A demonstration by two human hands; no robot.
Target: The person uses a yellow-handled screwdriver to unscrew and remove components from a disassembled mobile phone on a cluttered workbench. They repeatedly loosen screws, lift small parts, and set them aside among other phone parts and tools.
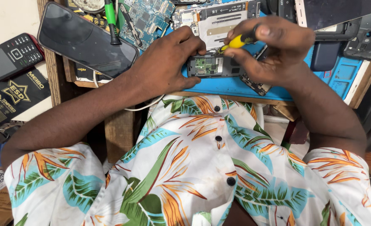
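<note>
Head cam, looking straight down: left hand (165, 62) is clamped over the left end of a small opened phone (212, 65) w/ its green board showing, pinning it flat on the blue work mat (235, 86) at the bench's front edge, right above the person's leaf-print shirt (202, 167). Right hand (273, 48) is closed around a yellow-handled screwdriver (239, 41), tip angled down at the phone's top edge, prob touching a screw but too small to tell. Around them: a dark smartphone (87, 39) tilted at left, a keypad phone (10, 56) further left, a bare blue circuit board (147, 16) and a green-handled tool (110, 19) up top.
</note>
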